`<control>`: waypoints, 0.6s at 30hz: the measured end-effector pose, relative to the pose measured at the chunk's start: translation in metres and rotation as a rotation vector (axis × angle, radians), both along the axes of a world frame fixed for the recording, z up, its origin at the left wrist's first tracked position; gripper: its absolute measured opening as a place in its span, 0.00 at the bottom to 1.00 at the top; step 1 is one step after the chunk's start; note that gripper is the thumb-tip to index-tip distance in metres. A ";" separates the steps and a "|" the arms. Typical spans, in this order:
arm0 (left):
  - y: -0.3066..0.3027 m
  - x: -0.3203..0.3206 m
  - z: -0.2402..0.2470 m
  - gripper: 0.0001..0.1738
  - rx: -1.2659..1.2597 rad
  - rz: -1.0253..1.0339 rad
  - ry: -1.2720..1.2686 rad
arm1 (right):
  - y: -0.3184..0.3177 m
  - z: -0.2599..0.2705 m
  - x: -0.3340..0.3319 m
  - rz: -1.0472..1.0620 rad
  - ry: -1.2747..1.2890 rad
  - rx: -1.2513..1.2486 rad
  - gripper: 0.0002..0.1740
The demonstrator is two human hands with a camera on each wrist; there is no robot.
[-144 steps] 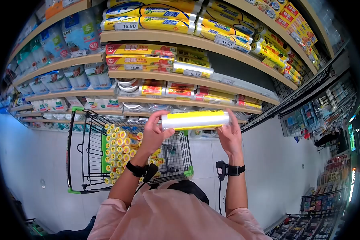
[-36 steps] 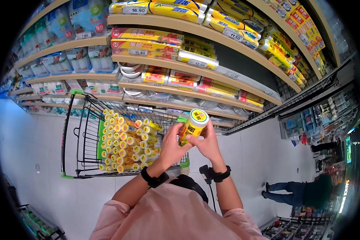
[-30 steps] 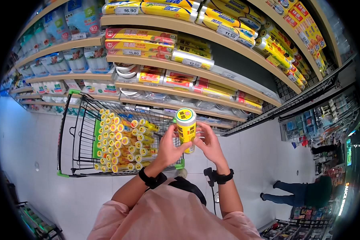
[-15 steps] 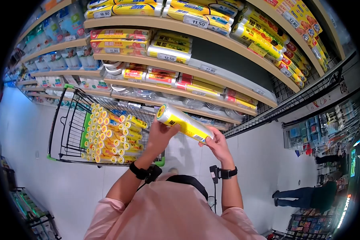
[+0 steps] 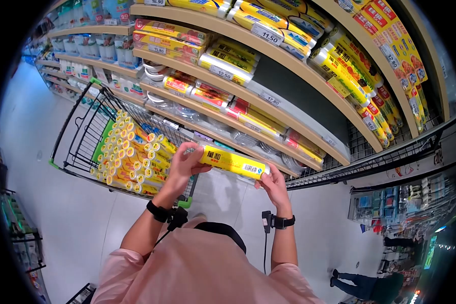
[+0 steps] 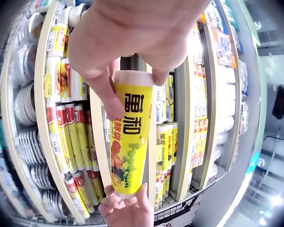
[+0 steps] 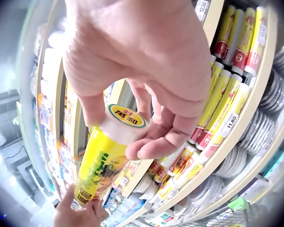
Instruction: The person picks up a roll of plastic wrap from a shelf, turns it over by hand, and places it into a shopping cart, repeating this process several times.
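Observation:
A yellow-labelled roll (image 5: 234, 162) is held nearly level between both hands in front of the shelves. The left hand (image 5: 184, 163) grips its left end with thumb and fingers. At its right end the right hand (image 5: 275, 188) pinches the rim. In the left wrist view the roll (image 6: 131, 135) shows its printed label, the left hand (image 6: 137, 38) around the near end and the right hand (image 6: 128, 210) at the far end. The right wrist view shows the round end label of the roll (image 7: 104, 156), between the thumb and fingers of the right hand (image 7: 142, 61).
A shopping cart (image 5: 72, 169) full of upright yellow rolls (image 5: 131, 152) stands at the left. Shelves (image 5: 283, 53) with rolls, boxes and price tags curve across the top and right. Another person (image 5: 362, 286) is at the lower right. Pale floor (image 5: 314, 230) lies below.
Since half a second ago the roll has turned, its label and barcode now facing up. Earlier it stood upright between the hands. The view has shifted, with the cart lower left.

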State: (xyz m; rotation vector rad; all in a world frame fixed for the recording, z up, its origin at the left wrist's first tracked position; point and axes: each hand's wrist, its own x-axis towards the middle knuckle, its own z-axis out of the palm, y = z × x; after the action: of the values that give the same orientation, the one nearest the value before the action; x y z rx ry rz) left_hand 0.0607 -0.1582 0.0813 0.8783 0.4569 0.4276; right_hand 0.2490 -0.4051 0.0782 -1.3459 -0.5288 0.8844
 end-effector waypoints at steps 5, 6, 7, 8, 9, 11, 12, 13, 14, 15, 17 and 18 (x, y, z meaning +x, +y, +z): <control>0.017 0.021 0.006 0.17 -0.037 0.059 -0.005 | 0.017 0.009 0.017 -0.009 -0.127 -0.122 0.24; 0.020 0.025 0.005 0.18 -0.008 0.049 -0.034 | 0.021 0.014 0.018 -0.036 -0.133 -0.130 0.24; 0.024 0.029 0.004 0.19 0.024 0.039 -0.064 | 0.026 0.020 0.021 -0.064 -0.141 -0.135 0.24; 0.029 0.031 0.004 0.23 0.002 -0.011 -0.165 | 0.030 0.027 0.024 -0.093 -0.150 -0.136 0.24; 0.036 0.034 0.009 0.22 -0.001 -0.043 -0.224 | 0.034 0.034 0.026 -0.147 -0.033 -0.099 0.23; 0.045 0.030 0.018 0.21 -0.021 -0.117 -0.329 | 0.036 0.042 0.037 -0.287 0.007 -0.030 0.21; 0.050 0.027 0.020 0.21 -0.053 -0.111 -0.328 | 0.038 0.056 0.042 -0.313 -0.025 -0.034 0.19; 0.056 0.025 0.014 0.21 -0.048 -0.102 -0.300 | 0.035 0.061 0.055 -0.353 -0.049 -0.047 0.18; 0.063 0.022 0.006 0.21 -0.041 -0.093 -0.271 | 0.034 0.067 0.068 -0.402 -0.040 -0.054 0.18; 0.071 0.019 -0.001 0.20 -0.030 -0.083 -0.243 | 0.035 0.075 0.080 -0.449 -0.032 -0.055 0.18; 0.082 0.015 -0.016 0.16 -0.066 -0.035 -0.219 | 0.049 0.092 0.096 -0.579 -0.077 -0.096 0.20; 0.088 0.013 -0.022 0.15 -0.079 -0.022 -0.221 | 0.052 0.093 0.113 -0.631 -0.089 -0.139 0.22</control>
State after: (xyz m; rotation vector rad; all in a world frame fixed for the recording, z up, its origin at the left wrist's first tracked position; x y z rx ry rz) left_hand 0.0737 -0.0704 0.0589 0.7490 0.2591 0.4776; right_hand 0.3622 -0.3531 0.1709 -1.5578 -0.0879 0.3463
